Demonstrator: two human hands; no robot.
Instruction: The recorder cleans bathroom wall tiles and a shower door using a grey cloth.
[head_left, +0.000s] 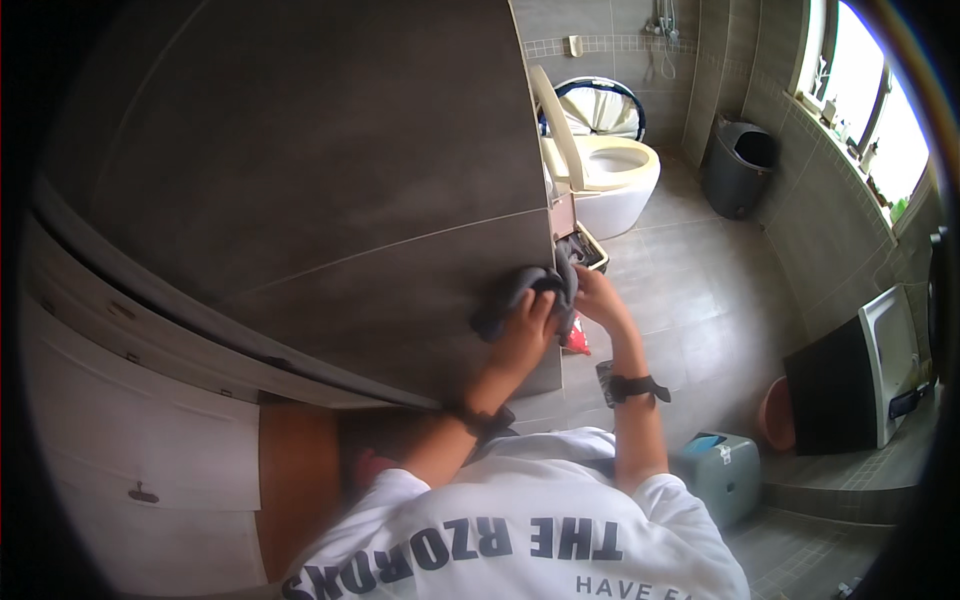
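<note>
A dark grey cloth (517, 286) is bunched against the edge of the tiled partition wall (360, 150). My left hand (531, 330) has its fingers spread over the cloth's near side and presses on it. From the right, my right hand (596, 294) grips the cloth's upper fold (566, 274) around the wall's end. Both wrists wear black bands. Just beyond my right hand sits an open bin (595, 247) with dark contents. Below the cloth, a red packet (577, 336) shows partly beside the wall edge.
A toilet (619, 187) with raised lid stands ahead, a dark waste bin (739, 169) right of it. Bottles line the window sill (847, 150). At lower right are a grey step stool (720, 476), a pink basin (778, 414) and a washbasin cabinet (832, 386). A white door (142, 450) is at left.
</note>
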